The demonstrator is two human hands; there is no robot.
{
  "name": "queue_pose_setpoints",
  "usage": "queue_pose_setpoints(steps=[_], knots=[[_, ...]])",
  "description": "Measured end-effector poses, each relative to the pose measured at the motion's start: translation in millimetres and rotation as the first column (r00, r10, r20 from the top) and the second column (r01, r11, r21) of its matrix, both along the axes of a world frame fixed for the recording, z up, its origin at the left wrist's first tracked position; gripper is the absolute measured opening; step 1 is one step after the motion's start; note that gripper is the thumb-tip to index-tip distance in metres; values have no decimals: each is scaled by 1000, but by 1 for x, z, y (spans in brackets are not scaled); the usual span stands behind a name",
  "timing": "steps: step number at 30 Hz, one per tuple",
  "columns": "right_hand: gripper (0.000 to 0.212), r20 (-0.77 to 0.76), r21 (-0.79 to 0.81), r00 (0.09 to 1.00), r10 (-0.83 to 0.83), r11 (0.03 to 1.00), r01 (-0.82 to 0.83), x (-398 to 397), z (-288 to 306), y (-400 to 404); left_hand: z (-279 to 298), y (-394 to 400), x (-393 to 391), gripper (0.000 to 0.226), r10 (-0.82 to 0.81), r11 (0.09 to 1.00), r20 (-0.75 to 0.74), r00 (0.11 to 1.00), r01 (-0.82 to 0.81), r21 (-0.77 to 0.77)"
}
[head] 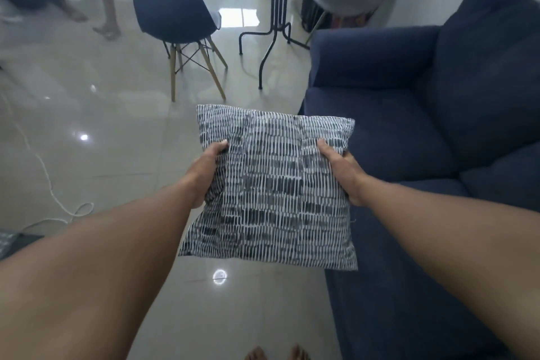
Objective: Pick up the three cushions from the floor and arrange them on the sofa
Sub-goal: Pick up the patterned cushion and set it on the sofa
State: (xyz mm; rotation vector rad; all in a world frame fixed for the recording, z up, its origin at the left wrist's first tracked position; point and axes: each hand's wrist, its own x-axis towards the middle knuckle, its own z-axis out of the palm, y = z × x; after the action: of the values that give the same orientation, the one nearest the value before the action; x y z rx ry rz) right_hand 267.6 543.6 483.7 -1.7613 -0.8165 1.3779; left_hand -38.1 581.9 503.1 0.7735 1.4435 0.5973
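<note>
Now cushion (271, 184) (patterned) between hands (204, 175)

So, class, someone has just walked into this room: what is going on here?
A person is holding a patterned cushion in the air with both hands, the left hand on its left edge and the right hand on its right edge. The cushion hangs over the tiled floor, just beside the dark blue sofa, and is not yet set down on it. No cushion lies on the visible sofa seat.

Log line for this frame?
stage: carrying | held: patterned cushion | left hand, right hand: gripping its sides | sofa: no cushion placed in view
</note>
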Motion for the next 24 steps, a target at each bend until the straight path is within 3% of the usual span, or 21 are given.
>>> queue_pose_setpoints(steps=[2, 5, 10, 14, 19, 24], knots=[[104, 5, 40, 1000, -16, 999, 16, 11, 27, 2, 27, 10, 12, 88, -40, 998, 15, 999, 39, 44], [99, 47, 87, 997, -63, 994, 59, 29, 71, 1, 63, 21, 34, 57, -106, 989, 6, 994, 105, 102], [93, 26, 163, 984, -174, 972, 168, 76, 118, -11, 107, 41, 92, 47, -178, 973, 20, 984, 172, 155], [125, 14, 130, 971, -241, 963, 237, 146, 116, -19, 128, 54, 155, 49, -282, 949, 11, 959, 278, 149], [115, 65, 161, 931, -360, 924, 346, 218, 151, -49, 146, 72, 253, 54, -427, 891, -21, 904, 425, 161], [141, 61, 150, 878, -475, 874, 462, 305, 155, -70, 149, 86, 357, 81, -517, 841, -40, 855, 517, 160]])
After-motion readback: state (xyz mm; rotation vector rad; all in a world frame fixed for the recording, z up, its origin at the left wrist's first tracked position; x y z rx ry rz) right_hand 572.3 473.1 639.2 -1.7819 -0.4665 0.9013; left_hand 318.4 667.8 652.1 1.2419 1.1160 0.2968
